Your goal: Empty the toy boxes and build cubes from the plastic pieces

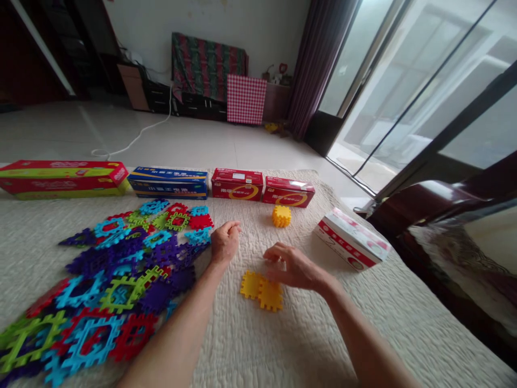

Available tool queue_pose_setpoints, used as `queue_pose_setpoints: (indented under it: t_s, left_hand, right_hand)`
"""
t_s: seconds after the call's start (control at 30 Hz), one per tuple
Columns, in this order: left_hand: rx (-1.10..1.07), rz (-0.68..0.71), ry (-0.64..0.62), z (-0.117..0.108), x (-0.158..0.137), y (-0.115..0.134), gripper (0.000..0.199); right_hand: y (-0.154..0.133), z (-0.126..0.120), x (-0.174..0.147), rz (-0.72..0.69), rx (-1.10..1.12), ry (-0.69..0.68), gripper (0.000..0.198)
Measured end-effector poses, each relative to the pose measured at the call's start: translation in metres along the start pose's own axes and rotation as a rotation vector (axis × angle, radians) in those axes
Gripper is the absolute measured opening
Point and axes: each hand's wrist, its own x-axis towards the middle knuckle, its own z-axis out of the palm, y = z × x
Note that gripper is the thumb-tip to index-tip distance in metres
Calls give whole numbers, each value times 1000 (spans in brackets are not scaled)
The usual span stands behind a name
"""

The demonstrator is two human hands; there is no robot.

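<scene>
Two flat yellow interlocking tiles with notched edges lie joined side by side on the quilted cover. My right hand is over their upper right side, its fingers bent and apart; whether they touch the tiles is hard to tell. My left hand is curled closed to the upper left of the tiles, between them and the pile of coloured pieces, and nothing shows in it. Beyond my right hand stands a small stack of yellow tiles.
Left is a heap of purple, blue, red and green notched pieces. Along the far edge stand a long red-green box, a blue box and two red boxes. A white-red box sits at right, near dark wooden furniture.
</scene>
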Motion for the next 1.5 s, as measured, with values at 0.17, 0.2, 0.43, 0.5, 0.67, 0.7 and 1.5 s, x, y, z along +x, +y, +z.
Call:
queue_pose_setpoints:
  t_s: [0.17,0.2,0.43,0.5,0.67,0.7,1.5]
  left_hand:
    - [-10,-3,-9,1,0,-1,35]
    - [-8,0,-4,1,0,0,35]
    - [-8,-5,4,1,0,-2,33]
    - [-5,1,6,2,0,-2,33]
    - [0,26,10,1,0,-2,34]
    - [2,27,8,1,0,-1,34]
    - [29,18,9,1,-1,0,31]
  right_hand:
    - [-27,1,-19,87,-23,-164,58]
    - [-32,3,-21,93,-47,-184,61]
    - [-57,25,-16,153,-244,-134,47]
    - [-59,31,-14,171,-269,-104,37]
    - [-60,43,-10,217,-283,8,26]
    - [-59,45,-9,218,-274,13,27]
    - [-12,3,-20,264,-237,-6,48]
